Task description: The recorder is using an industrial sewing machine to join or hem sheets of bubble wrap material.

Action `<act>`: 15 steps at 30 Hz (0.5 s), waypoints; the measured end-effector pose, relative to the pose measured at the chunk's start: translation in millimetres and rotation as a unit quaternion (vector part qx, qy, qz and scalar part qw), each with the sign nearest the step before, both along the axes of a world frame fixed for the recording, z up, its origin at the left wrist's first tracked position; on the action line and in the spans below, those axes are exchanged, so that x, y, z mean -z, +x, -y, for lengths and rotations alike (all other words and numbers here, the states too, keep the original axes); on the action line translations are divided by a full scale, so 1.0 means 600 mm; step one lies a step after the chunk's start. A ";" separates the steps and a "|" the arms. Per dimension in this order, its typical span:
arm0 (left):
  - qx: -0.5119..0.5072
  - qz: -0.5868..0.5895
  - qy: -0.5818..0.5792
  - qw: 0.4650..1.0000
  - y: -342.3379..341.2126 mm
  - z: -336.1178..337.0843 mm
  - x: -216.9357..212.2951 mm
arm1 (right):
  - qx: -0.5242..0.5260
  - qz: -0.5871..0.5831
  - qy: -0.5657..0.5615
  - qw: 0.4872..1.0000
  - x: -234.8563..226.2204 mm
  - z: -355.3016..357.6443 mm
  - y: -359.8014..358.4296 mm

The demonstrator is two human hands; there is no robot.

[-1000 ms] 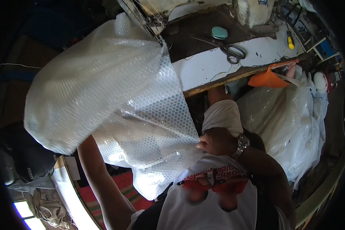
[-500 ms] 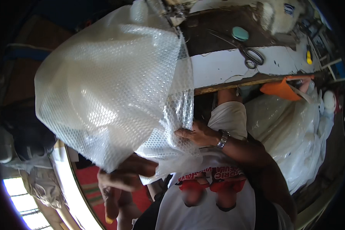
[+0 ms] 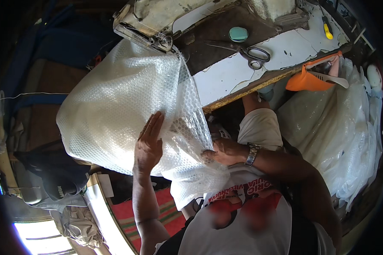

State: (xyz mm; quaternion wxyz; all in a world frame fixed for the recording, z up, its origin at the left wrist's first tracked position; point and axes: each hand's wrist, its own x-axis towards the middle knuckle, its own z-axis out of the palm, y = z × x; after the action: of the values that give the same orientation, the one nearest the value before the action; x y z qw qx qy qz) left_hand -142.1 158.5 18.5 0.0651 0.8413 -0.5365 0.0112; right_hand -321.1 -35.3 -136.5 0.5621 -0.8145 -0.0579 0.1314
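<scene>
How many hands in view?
2: the left hand lies flat on the bubble wrap, fingers extended; the right hand grips the wrap near its lower right edge. No sign of any hidden.

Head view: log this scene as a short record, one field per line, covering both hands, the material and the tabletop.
Left hand: open, fingers straight, laid on the bubble wrap
Right hand: closed on the bubble wrap's right-hand edge; wristwatch on that wrist
Material: translucent bubble wrap, its upper end at the sewing machine
Tabletop: scissors, teal rounded object, yellow-and-black tool
Table's front edge: orange pouch beside it
Far right: heap of translucent plastic sheeting
</scene>
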 end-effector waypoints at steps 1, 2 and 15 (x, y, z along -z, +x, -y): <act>0.038 -0.044 -0.031 0.998 0.004 0.001 -0.017 | 0.022 0.038 0.015 0.999 0.006 -0.002 0.000; -0.015 -0.094 -0.024 0.995 0.005 0.003 -0.040 | 0.040 0.068 0.020 0.997 0.011 -0.006 0.003; 0.182 -0.014 0.038 0.983 -0.041 0.143 -0.074 | -0.012 -0.036 -0.049 0.998 -0.023 0.006 0.001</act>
State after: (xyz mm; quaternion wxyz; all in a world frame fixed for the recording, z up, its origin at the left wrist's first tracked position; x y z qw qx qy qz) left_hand -166.8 73.0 63.0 0.0411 0.7318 -0.6795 -0.0328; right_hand -320.3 -39.0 -122.9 0.5220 -0.8348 -0.0408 0.1702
